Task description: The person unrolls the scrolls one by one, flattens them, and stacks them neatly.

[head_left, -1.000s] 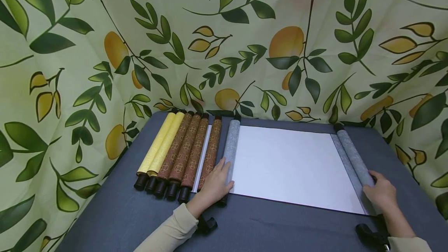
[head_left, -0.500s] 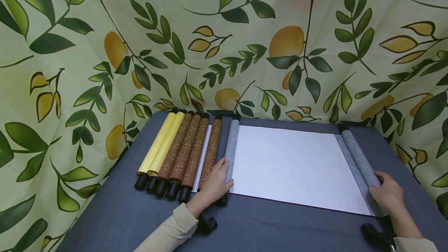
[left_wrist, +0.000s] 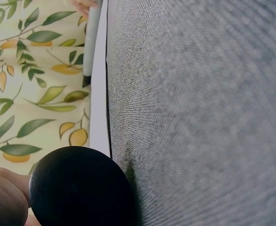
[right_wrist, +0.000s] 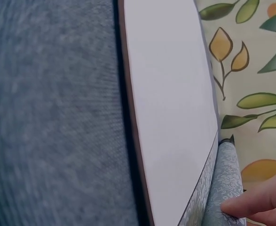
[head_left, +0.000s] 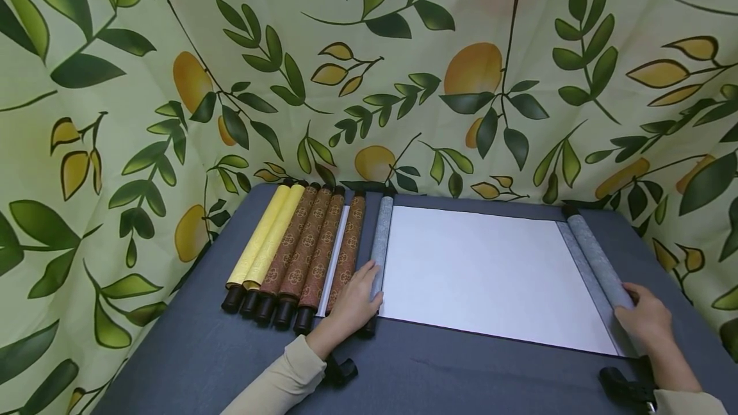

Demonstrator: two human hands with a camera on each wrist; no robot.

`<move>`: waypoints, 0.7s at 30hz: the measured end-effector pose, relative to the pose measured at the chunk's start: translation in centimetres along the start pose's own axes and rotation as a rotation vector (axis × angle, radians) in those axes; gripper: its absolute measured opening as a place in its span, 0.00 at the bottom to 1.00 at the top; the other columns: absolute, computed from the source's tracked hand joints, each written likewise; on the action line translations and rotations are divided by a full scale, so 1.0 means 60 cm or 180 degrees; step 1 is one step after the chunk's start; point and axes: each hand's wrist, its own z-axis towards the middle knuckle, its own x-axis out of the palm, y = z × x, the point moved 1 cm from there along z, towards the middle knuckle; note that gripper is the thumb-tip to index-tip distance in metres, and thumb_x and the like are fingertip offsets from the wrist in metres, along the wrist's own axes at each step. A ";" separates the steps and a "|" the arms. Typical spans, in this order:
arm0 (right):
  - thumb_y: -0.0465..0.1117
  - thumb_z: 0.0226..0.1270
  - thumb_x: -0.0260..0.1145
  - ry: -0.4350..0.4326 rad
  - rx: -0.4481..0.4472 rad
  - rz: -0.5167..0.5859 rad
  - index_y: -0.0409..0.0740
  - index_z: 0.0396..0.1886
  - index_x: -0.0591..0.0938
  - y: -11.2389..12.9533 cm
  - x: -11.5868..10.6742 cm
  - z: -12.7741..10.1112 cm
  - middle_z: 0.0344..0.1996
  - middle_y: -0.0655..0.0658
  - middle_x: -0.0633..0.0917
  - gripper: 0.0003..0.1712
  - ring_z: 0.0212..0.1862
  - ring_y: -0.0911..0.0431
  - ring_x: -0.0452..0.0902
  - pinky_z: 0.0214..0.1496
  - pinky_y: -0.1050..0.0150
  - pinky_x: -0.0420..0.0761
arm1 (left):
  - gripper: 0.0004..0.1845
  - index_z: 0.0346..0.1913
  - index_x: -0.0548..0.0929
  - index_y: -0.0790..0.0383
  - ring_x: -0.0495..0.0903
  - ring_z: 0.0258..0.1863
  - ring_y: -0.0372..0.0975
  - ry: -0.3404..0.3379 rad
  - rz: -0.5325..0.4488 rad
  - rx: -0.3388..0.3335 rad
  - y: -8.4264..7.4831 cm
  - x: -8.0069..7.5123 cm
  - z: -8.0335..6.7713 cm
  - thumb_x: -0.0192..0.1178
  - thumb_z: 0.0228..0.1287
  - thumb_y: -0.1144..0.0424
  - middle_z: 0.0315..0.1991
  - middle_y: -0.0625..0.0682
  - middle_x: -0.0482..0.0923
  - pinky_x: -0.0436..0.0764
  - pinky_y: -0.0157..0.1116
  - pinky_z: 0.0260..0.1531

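Observation:
A hanging scroll lies partly unrolled across the table, its white sheet (head_left: pixel 490 274) flat between two blue-grey patterned rolls. My left hand (head_left: pixel 352 300) holds the near part of the left roll (head_left: pixel 383 229), fingers over it and thumb on the sheet side. In the left wrist view, the roll's black end knob (left_wrist: pixel 81 188) hides most of that hand. At the right, my right hand (head_left: pixel 646 316) grips the right roll (head_left: pixel 596 258) near its front end, thumb on the sheet side. The right wrist view shows a finger pressed on the patterned roll (right_wrist: pixel 224 183).
Left of the scroll, several rolled scrolls lie side by side: yellow ones (head_left: pixel 265 235) and brown flowered ones (head_left: pixel 305 248) with black knobs. A pale strip (head_left: pixel 333 261) shows between two brown ones. Blue-grey cloth (head_left: pixel 461 376) covers the table. A leaf-print curtain (head_left: pixel 403 82) hangs behind.
My right hand and the right roll have moved to the right, and more white sheet shows. The left roll has shifted slightly left and looks thinner, with my left hand still on it.

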 end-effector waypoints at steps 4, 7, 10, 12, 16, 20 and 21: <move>0.31 0.56 0.52 -0.0066 -0.0089 -0.0086 0.18 0.60 0.61 -0.006 -0.001 0.004 0.53 0.14 0.67 0.32 0.52 0.24 0.64 0.53 0.36 0.67 | 0.24 0.60 0.75 0.72 0.77 0.60 0.57 -0.0020 0.0039 0.0023 -0.001 -0.001 0.000 0.63 0.60 0.67 0.63 0.66 0.73 0.80 0.50 0.53; 0.32 0.56 0.52 -0.0084 -0.0134 -0.0132 0.17 0.59 0.62 -0.010 -0.003 0.006 0.53 0.14 0.67 0.31 0.51 0.24 0.65 0.52 0.36 0.68 | 0.24 0.60 0.75 0.72 0.76 0.60 0.58 -0.0025 0.0000 0.0011 0.000 -0.002 0.000 0.62 0.61 0.68 0.63 0.66 0.73 0.79 0.51 0.54; 0.32 0.56 0.52 -0.0078 -0.0160 -0.0161 0.17 0.59 0.62 -0.014 -0.004 0.006 0.53 0.14 0.67 0.31 0.51 0.24 0.66 0.52 0.36 0.68 | 0.23 0.60 0.75 0.72 0.76 0.60 0.59 -0.0015 -0.0056 -0.0004 0.000 -0.002 0.000 0.60 0.62 0.69 0.63 0.67 0.73 0.79 0.52 0.54; 0.32 0.57 0.52 -0.0058 -0.0153 -0.0163 0.17 0.59 0.62 -0.016 -0.005 0.007 0.54 0.14 0.67 0.31 0.52 0.23 0.65 0.52 0.36 0.67 | 0.23 0.61 0.74 0.73 0.75 0.60 0.60 -0.0002 -0.0104 -0.0020 0.000 -0.002 0.001 0.59 0.62 0.70 0.63 0.68 0.72 0.79 0.53 0.54; 0.33 0.57 0.52 -0.0040 -0.0111 -0.0147 0.18 0.59 0.61 -0.018 -0.006 0.007 0.54 0.14 0.66 0.31 0.53 0.23 0.64 0.54 0.36 0.66 | 0.22 0.60 0.74 0.73 0.74 0.61 0.60 0.0020 -0.0147 -0.0003 0.002 -0.002 0.000 0.57 0.62 0.72 0.64 0.68 0.71 0.78 0.53 0.54; 0.33 0.57 0.51 -0.0047 -0.0092 -0.0107 0.18 0.61 0.61 -0.019 -0.008 0.008 0.55 0.14 0.66 0.32 0.54 0.23 0.63 0.55 0.35 0.65 | 0.21 0.58 0.76 0.74 0.72 0.64 0.58 0.0001 -0.0171 0.0067 0.003 -0.002 0.000 0.55 0.61 0.75 0.65 0.69 0.71 0.78 0.51 0.55; 0.33 0.57 0.51 -0.0038 -0.0082 -0.0093 0.18 0.61 0.61 -0.019 -0.008 0.009 0.56 0.14 0.65 0.33 0.54 0.23 0.62 0.55 0.35 0.64 | 0.21 0.58 0.76 0.75 0.72 0.65 0.58 -0.0007 -0.0180 0.0084 0.003 -0.002 0.000 0.54 0.61 0.76 0.65 0.69 0.71 0.79 0.50 0.54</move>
